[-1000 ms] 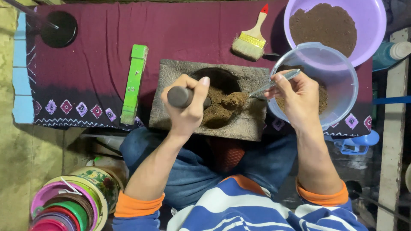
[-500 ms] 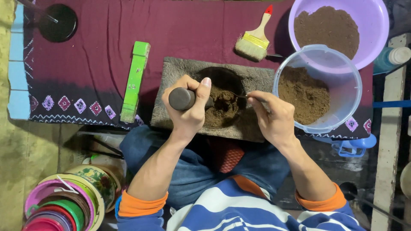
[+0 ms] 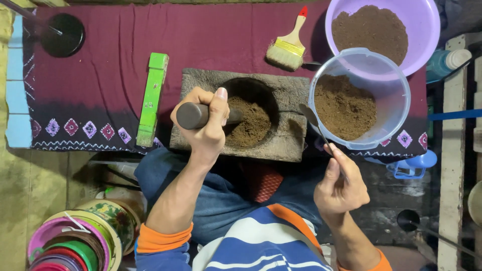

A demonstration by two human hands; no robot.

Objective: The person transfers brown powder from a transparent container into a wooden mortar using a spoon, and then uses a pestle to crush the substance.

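Left hand gripping pestle in stone mortar; right hand pinching spoon beside mortar.

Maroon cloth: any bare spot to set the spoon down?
Bare cloth lies between the black disc, green block and brush. Crowded right: stone mortar, clear tub, purple bowl nearly touch. Right hand holds the spoon.

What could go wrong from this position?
The left hand presses a pestle into the powder in the stone mortar; a hard push might throw powder onto the cloth. The right hand holds a spoon beside the tub; it might knock the rim.
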